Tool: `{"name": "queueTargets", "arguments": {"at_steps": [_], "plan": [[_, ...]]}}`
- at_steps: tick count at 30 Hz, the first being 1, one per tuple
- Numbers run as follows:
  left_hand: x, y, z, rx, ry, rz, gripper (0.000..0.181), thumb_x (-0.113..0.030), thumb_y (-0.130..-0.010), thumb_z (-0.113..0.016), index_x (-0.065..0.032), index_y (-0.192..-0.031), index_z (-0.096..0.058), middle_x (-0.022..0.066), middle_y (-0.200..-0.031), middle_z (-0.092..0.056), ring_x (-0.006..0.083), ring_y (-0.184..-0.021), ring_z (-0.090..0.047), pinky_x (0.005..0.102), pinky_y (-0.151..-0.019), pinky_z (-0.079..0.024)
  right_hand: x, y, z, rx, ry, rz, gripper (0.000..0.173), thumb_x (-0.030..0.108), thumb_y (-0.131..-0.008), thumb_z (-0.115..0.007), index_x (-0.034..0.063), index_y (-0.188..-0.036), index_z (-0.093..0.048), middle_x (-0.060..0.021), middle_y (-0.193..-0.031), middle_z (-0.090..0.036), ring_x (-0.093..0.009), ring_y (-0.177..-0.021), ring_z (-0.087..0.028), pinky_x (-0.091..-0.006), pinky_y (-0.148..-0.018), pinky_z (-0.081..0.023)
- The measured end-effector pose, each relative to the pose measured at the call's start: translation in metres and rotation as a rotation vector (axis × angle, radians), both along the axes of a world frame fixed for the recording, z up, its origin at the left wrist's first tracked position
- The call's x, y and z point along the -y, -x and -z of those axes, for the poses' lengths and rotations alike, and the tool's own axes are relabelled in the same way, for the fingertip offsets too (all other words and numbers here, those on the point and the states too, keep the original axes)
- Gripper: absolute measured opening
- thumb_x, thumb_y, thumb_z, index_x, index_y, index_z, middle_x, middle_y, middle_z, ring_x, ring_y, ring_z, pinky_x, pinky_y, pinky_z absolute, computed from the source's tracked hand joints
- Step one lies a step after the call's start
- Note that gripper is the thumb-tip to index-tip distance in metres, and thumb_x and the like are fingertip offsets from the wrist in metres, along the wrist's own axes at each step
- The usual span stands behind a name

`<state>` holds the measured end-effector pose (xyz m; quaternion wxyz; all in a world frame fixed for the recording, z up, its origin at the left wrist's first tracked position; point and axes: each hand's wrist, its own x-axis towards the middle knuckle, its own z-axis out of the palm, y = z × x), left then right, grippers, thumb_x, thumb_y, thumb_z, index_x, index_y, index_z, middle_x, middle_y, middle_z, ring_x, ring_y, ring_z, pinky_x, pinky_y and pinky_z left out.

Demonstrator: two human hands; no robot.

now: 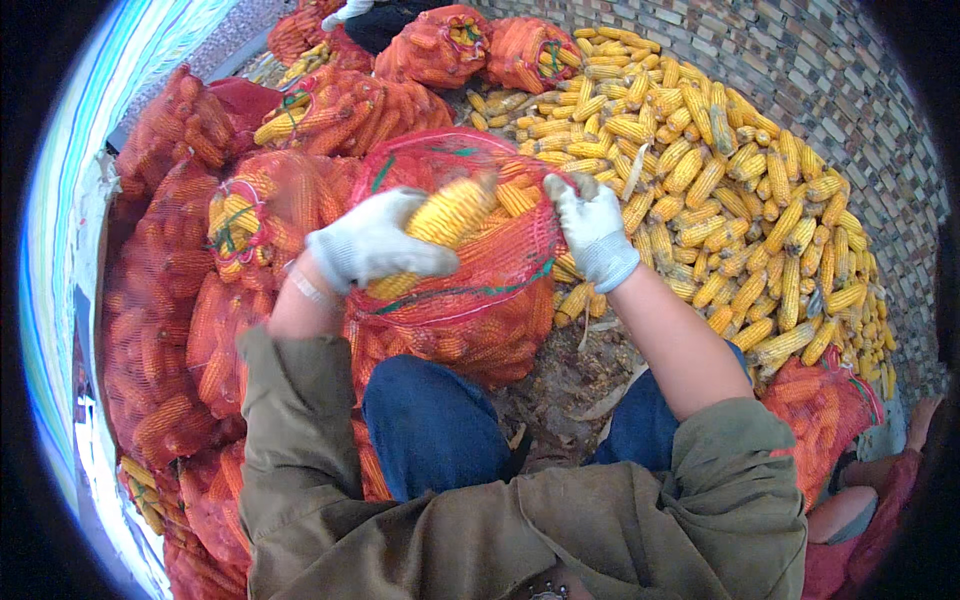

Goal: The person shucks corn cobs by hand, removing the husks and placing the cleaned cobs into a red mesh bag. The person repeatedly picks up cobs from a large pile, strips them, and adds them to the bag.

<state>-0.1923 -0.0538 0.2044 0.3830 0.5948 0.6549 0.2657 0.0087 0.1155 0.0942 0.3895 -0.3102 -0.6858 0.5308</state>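
Over the mouth of a red mesh sack (480, 330), my left hand (379, 240) in a white knit glove holds a husked yellow corn cob (454, 212), slightly blurred. Another cob (394, 285) lies just under that hand. The sack stands in front of my knees, its mouth wide, with many cobs inside. My right hand (592, 225), gloved too, grips the right edge of the sack's mouth, its fingertips on the bunched mesh. Green strands and a pinkish cord run along the rim.
A large heap of corn cobs (697, 187) spreads at the right against a brick-patterned wall (847, 82). Filled mesh sacks (165, 315) are stacked at the left, with others (435, 49) at the top. Another person's gloved hand (349, 11) shows at the top; a person's leg (844, 514) is at the lower right.
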Motion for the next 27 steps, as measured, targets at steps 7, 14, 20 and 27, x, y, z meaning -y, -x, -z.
{"name": "queueTargets", "arguments": {"at_steps": [7, 14, 20, 27], "plan": [[-0.096, -0.008, 0.047, -0.946, 0.434, -0.085, 0.088, -0.056, -0.059, -0.082, -0.0104, -0.130, -0.057, 0.0196, -0.139, -0.047, 0.0369, -0.127, -0.047, 0.0482, -0.101, -0.043, 0.011, -0.012, -0.013, -0.166, -0.063, 0.003, 0.028, 0.027, -0.095, -0.065, 0.0013, -0.085, -0.063, 0.0022, -0.074, -0.053, -0.006, -0.070, -0.045, -0.0267, -0.065, -0.043], [-0.095, -0.004, 0.014, -1.547, 0.689, -0.027, 0.107, -0.071, -0.058, -0.077, -0.0191, -0.146, -0.044, 0.0148, -0.160, -0.019, 0.0381, -0.148, -0.010, 0.0764, -0.107, -0.009, -0.007, -0.033, -0.009, -0.210, -0.049, 0.010, 0.030, 0.029, -0.094, -0.067, 0.0028, -0.080, -0.062, 0.0027, -0.071, -0.053, -0.007, -0.067, -0.044, -0.0273, -0.063, -0.041], [-0.052, -0.008, -0.030, -1.388, 0.612, -0.018, 0.071, -0.057, -0.069, -0.072, -0.0068, -0.119, -0.066, 0.0156, -0.125, -0.062, 0.0363, -0.121, -0.054, 0.0510, -0.103, -0.040, -0.023, -0.055, -0.018, 0.050, -0.287, -0.152, 0.039, 0.039, -0.090, -0.068, 0.0006, -0.083, -0.064, -0.0178, -0.072, -0.063, -0.024, -0.066, -0.058, -0.0382, -0.063, -0.047], [-0.002, -0.187, -0.019, -0.794, -0.765, 0.100, 0.033, -0.014, -0.077, -0.071, -0.0030, -0.108, -0.067, 0.0161, -0.108, -0.066, 0.0327, -0.099, -0.064, 0.0421, -0.091, -0.050, -0.050, -0.120, -0.042, 0.223, 0.127, -0.499, 0.061, 0.047, -0.089, -0.064, 0.0005, -0.128, -0.057, -0.0093, -0.111, -0.065, -0.019, -0.098, -0.064, -0.0291, -0.081, -0.052]]}}
